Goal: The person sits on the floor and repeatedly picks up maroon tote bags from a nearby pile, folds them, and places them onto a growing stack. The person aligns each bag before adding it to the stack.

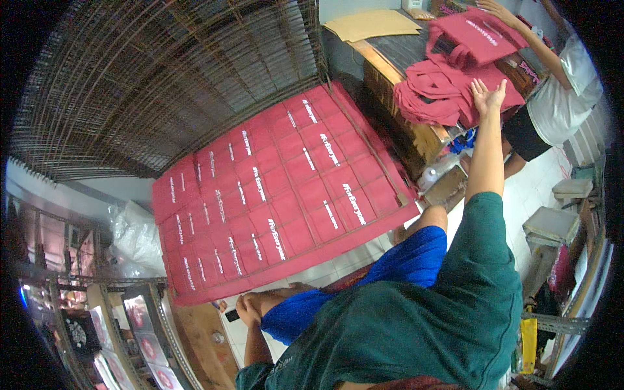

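Note:
My right hand (pixel 489 97) is stretched out to the far right, palm up with its fingers spread, holding nothing. It is in front of or against a heap of red cloth bags (pixel 429 97) on a wooden table; contact is unclear. My left hand (pixel 247 309) is low beside my left knee, and its fingers are mostly hidden. A small black flat object (pixel 232 315) shows right beside it; whether I hold it cannot be seen. Ahead of me, red fabric panels with white print (pixel 279 182) lie in rows on a wire rack.
Raised wire racks (pixel 195 71) stand above the panels. At the table (pixel 383 62), a person in a white shirt (pixel 572 97) has a hand on a printed red bag (pixel 478 36). Brown paper sheets (pixel 370 25) lie there too. Metal-framed shelving (pixel 156 338) is at lower left.

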A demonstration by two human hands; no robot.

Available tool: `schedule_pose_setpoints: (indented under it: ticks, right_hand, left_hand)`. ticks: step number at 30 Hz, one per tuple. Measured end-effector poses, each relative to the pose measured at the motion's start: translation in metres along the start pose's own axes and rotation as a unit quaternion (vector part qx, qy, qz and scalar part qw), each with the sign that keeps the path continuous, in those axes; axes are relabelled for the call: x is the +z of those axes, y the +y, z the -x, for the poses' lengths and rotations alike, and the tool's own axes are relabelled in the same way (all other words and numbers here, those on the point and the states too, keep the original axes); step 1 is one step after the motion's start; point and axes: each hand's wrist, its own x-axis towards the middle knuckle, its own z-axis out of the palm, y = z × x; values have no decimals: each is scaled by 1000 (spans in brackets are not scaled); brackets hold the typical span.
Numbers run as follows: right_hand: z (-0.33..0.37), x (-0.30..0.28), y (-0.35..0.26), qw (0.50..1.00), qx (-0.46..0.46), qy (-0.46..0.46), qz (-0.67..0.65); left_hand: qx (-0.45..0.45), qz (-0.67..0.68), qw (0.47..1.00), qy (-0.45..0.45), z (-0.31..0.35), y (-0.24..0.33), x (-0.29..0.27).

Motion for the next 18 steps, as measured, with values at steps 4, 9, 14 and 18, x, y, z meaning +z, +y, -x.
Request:
schedule_pose_setpoints:
  ticks: [4,9,14,18]
  right_hand:
    - [-46,-6,23,996,52,-20,66]
    - [-63,7,45,912,2,-29,410]
    - [-29,26,48,488,-192,-21,851]
    - [-45,15,38,438,-290,-86,847]
  left_hand:
    - [-4,-5,1000,9,-1,7,4]
    - [27,-29,999,6,4,9,3]
    - [7,-18,1000,9,23,9,-12]
    - [35,-58,998,8,22,5,-12]
